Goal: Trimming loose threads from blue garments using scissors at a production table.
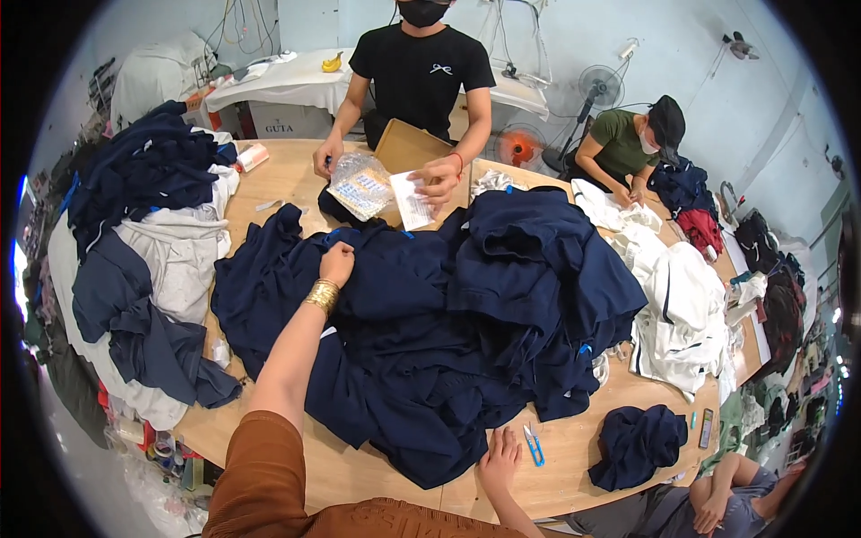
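A large heap of navy garments [395, 359] covers the middle of the table. My left hand [337, 265], with gold bangles at the wrist, reaches across to the heap's far side; its fingers are closed on a navy garment [377, 278]. On the near edge of the heap, my right hand [500, 462] rests on the wooden tabletop with fingers stretched out and nothing in them. Just right of those fingers lie blue-handled thread snips [534, 446]. A bunched navy garment [639, 446] sits farther right, apart from the heap.
Opposite me, a person in black [425, 81] holds a clear plastic packet [360, 186] and a white paper [412, 201] by an open cardboard box [405, 148]. Another person [621, 148] handles white cloth at right. White garments [677, 305] and grey garments [148, 314] flank the heap.
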{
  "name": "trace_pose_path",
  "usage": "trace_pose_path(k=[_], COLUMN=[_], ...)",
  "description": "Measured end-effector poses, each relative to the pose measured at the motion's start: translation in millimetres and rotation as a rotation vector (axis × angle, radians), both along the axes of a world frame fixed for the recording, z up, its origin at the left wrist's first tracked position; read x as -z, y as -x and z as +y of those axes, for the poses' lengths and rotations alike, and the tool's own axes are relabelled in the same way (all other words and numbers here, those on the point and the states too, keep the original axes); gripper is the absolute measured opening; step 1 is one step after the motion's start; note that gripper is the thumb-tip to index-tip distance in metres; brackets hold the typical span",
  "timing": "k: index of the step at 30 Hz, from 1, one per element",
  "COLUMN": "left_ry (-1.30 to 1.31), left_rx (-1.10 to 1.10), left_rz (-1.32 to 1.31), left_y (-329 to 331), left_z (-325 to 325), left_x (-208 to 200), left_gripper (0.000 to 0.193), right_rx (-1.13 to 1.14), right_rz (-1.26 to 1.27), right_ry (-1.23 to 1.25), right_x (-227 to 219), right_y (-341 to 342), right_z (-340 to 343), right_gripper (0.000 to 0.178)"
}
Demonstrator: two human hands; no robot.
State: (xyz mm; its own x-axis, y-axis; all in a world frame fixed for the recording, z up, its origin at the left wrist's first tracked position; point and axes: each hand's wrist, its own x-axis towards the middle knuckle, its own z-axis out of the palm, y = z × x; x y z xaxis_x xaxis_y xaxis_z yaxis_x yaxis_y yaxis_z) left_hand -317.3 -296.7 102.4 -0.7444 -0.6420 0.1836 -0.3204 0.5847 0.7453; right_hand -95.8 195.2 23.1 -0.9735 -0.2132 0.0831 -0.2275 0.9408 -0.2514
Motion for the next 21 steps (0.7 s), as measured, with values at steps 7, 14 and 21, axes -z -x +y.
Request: trace_pose_path(k=[7,14,21], left_ry=[-0.210,-0.072,-0.545], left_rx=[-0.047,0.056,0.281], left_rz=[0.301,0.038,0.126], left_y=[-1.6,23.1,50.1], left_z=[26.9,30.6,48.9], left_x=[21.0,22.1,4.2], left_gripper=[0.038,0.053,0.039], right_rx=[-0.001,-0.012,0.003], right_rz=[-0.025,-0.016,-0.011], right_ry=[-0.007,-0.001,-0.008], right_x=[-1.4,0.7,1.2], right_y=[-0.2,2.8,1.6], right_z=[0.0,-0.2,0.2], right_gripper=[0.059,0.059,0.061])
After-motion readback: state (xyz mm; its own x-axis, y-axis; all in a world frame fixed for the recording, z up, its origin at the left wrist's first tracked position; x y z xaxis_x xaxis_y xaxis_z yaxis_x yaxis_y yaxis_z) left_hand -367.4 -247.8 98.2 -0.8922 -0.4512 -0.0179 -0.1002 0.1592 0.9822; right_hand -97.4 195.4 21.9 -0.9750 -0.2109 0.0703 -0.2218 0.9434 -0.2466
